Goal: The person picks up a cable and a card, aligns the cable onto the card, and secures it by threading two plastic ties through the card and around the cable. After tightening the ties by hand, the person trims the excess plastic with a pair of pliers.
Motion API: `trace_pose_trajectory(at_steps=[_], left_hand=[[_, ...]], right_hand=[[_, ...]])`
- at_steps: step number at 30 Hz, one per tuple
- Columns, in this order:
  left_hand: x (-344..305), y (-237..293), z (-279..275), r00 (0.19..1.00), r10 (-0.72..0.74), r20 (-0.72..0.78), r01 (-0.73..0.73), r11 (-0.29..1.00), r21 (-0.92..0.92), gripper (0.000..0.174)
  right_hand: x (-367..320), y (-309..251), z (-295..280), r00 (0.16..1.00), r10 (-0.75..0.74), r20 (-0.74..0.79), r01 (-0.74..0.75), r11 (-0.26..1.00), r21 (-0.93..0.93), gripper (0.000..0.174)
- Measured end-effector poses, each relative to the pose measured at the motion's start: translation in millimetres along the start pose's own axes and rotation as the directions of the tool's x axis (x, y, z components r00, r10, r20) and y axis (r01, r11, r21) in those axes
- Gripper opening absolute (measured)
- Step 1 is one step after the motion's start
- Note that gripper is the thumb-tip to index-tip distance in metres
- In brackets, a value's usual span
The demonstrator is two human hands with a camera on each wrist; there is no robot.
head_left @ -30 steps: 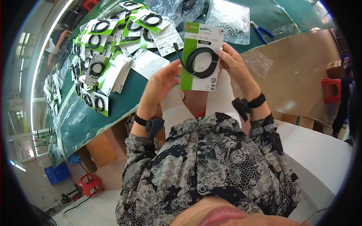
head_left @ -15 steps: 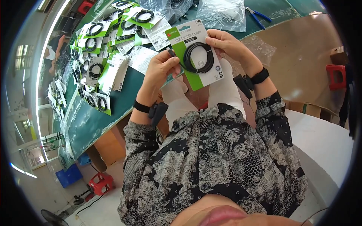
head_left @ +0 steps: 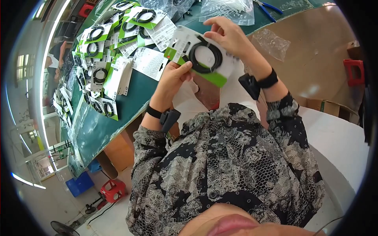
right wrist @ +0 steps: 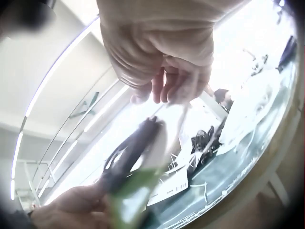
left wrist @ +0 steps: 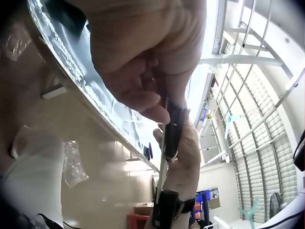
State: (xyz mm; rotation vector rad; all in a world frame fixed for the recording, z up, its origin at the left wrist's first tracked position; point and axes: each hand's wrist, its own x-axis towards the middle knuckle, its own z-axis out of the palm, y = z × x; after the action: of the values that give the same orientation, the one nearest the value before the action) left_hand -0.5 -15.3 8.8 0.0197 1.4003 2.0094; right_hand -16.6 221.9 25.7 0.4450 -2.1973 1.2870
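My left hand (head_left: 172,78) pinches a retail card (head_left: 218,80) near its edge, thumb on the front. The card is white and green, tilted, and blurred by motion. A coiled black USB-C cable (head_left: 217,59) is fixed to its front. My right hand (head_left: 232,39) is beside the card's upper right part, thumb and index finger apart. In the right wrist view, the right hand's fingers (right wrist: 167,88) hang above the blurred card (right wrist: 136,195), with nothing plainly held. Seen edge-on in the left wrist view, the card (left wrist: 163,176) extends from the left hand (left wrist: 147,57).
A heap of similar carded cables (head_left: 96,74) covers the left of the green table (head_left: 134,90). A clear bag of white ties (head_left: 228,11) and blue-handled pliers (head_left: 269,11) lie at the back. An empty plastic bag (head_left: 271,43) lies right, a red stool (head_left: 353,72) beyond it.
The left hand has come to pinch the card's edge. The right hand, which held the card's right side, has let go and shifted up. The card has turned, its top swinging left.
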Motion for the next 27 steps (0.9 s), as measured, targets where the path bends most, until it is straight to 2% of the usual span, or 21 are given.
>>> trace_pose_trajectory(at_steps=[1, 3, 4, 5, 7, 10, 12, 15, 17, 20, 23, 24, 27], left_hand=[[4, -8, 2, 0.994, 0.070, -0.078, -0.075, 0.995, -0.062, 0.023], [8, -22, 6, 0.990, 0.123, -0.076, -0.132, 0.982, -0.136, 0.022], [10, -28, 9, 0.983, 0.168, -0.071, -0.179, 0.962, -0.208, 0.022], [10, -33, 12, 0.975, 0.211, -0.065, -0.221, 0.935, -0.279, 0.022], [9, -35, 20, 0.977, 0.200, -0.074, -0.213, 0.930, -0.301, 0.021], [5, -35, 27, 0.977, 0.188, -0.097, -0.210, 0.918, -0.336, 0.021], [3, -36, 28, 0.968, 0.203, -0.149, -0.239, 0.926, -0.292, 0.021], [5, -35, 24, 0.959, 0.231, -0.165, -0.268, 0.929, -0.256, 0.021], [5, -37, 21, 0.952, 0.267, -0.147, -0.295, 0.930, -0.222, 0.022], [4, -39, 30, 0.954, 0.240, -0.179, -0.283, 0.921, -0.269, 0.022], [6, -38, 33, 0.953, 0.239, -0.187, -0.289, 0.901, -0.322, 0.021], [7, -38, 33, 0.952, 0.249, -0.178, -0.298, 0.887, -0.353, 0.021], [7, -41, 33, 0.952, 0.253, -0.172, -0.303, 0.862, -0.407, 0.021]], right_hand=[[-2, -6, 0, 1.000, -0.007, 0.002, 0.007, 1.000, 0.002, 0.023], [-18, -29, 1, 0.995, -0.104, 0.000, 0.102, 0.980, -0.172, 0.032], [-24, -42, 3, 0.994, -0.106, 0.005, 0.106, 0.979, -0.172, 0.032], [-32, -59, 7, 0.993, -0.121, 0.006, 0.118, 0.955, -0.271, 0.030], [-42, -77, 13, 0.989, -0.148, 0.014, 0.138, 0.877, -0.460, 0.025], [-50, -67, 21, 0.985, -0.170, 0.023, 0.162, 0.880, -0.447, 0.021], [-55, -61, 21, 0.982, -0.186, 0.027, 0.178, 0.879, -0.443, 0.019], [-58, -58, 17, 0.971, -0.181, 0.159, 0.225, 0.915, -0.336, 0.020], [-62, -52, 14, 0.961, -0.185, 0.204, 0.249, 0.902, -0.354, 0.021], [-62, -46, 11, 0.934, -0.201, 0.297, 0.308, 0.873, -0.377, 0.024], [-61, -49, 12, 0.958, -0.238, 0.161, 0.285, 0.861, -0.421, 0.027], [-61, -50, 13, 0.957, -0.237, 0.166, 0.287, 0.862, -0.418, 0.027], [-62, -57, 18, 0.972, -0.234, 0.012, 0.217, 0.880, -0.423, 0.029]])
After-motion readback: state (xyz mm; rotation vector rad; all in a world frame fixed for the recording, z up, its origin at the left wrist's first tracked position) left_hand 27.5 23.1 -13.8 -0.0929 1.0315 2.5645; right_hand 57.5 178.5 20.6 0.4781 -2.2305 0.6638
